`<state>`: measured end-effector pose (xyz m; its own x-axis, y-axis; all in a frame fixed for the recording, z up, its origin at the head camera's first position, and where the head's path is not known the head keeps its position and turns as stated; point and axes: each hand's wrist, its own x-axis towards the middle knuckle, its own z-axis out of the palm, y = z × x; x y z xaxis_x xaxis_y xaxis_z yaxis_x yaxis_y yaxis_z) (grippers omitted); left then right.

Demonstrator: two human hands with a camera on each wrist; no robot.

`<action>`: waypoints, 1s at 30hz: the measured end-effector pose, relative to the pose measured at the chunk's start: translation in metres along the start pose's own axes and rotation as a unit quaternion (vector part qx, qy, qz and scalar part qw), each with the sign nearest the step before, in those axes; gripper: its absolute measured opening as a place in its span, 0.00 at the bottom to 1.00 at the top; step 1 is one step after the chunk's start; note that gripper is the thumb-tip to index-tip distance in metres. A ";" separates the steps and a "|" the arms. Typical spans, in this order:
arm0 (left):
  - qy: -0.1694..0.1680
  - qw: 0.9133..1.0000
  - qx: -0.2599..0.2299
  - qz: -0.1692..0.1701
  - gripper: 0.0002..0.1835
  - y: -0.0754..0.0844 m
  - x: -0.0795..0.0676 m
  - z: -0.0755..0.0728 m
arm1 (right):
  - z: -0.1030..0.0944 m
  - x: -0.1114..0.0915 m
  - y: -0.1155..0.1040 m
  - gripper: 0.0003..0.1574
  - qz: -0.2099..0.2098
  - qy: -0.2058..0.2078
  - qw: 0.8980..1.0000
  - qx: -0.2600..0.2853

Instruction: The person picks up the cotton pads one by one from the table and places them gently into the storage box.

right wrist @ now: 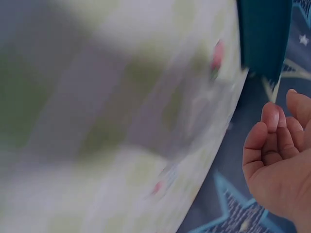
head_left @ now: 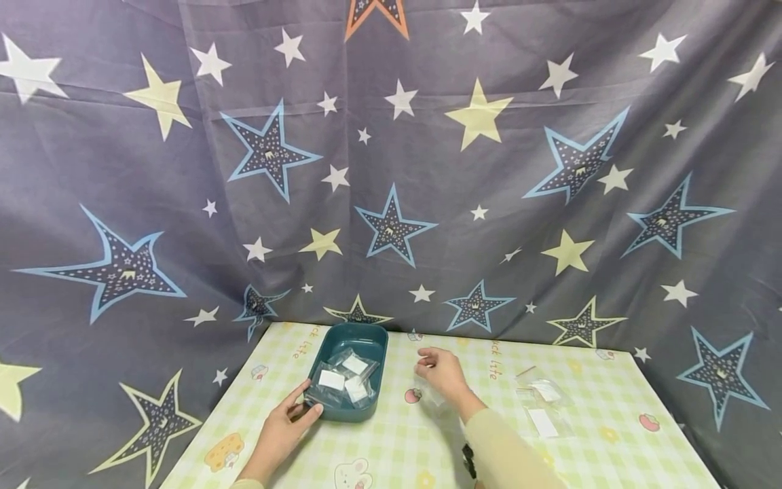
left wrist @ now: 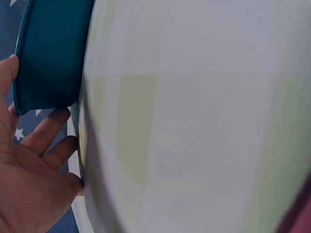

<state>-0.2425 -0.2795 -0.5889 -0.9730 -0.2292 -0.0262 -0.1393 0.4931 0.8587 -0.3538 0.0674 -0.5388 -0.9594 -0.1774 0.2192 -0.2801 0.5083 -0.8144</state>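
one grey backdrop (head_left: 427, 156) with printed stars fills everything behind. one table (head_left: 391, 441) in front, green-and-white checked cover, cartoon prints. right sleeve (head_left: 513, 451), pale, cuts across the near side of the table and blocks the cover under it; small dark item (head_left: 468, 462) at its edge, can't tell what.

one teal bin (head_left: 351, 413) on the table, left of centre, far end near the backdrop. two hands, well apart. left hand (head_left: 284, 422) is clamped on the bin's near left corner, thumb on the near wall, forefinger at the left side. right hand (head_left: 444, 373) is over the table, right of the bin and not touching it, fingers loosely bent, nothing seen between them.

clear packets: three white inserts (head_left: 331, 379) show in the near half of the bin; film overlaps, so exact packet count there can't be told. two packets lie right of the right forearm, one farther packet (head_left: 545, 390) and one nearer packet (head_left: 542, 422), close together, white insert in each. one more clear bag (head_left: 436, 399) under the right hand, partly hidden by it, blurred in the right wrist view.

smallest: two strawberry prints, one beside that bag (head_left: 413, 395), one near the table's right edge (head_left: 649, 422).
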 end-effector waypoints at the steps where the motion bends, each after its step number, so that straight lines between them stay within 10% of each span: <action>1: -0.001 1.000 -0.001 -0.001 0.46 -0.001 0.000 0.000 | -0.007 -0.003 0.007 0.23 0.007 0.006 1.000 -0.005; 15: 0.003 1.000 0.006 0.001 0.47 -0.004 0.001 0.002 | -0.092 -0.030 0.075 0.26 0.094 0.059 0.993 -0.026; 30: 0.003 1.000 0.003 -0.003 0.46 -0.001 -0.001 0.001 | -0.083 -0.051 0.082 0.31 0.061 -0.003 0.997 -0.036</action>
<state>-0.2416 -0.2787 -0.5905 -0.9711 -0.2371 -0.0280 -0.1458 0.4964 0.8558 -0.3311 0.1883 -0.5722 -0.9864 -0.1154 0.1168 -0.1625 0.5861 -0.7938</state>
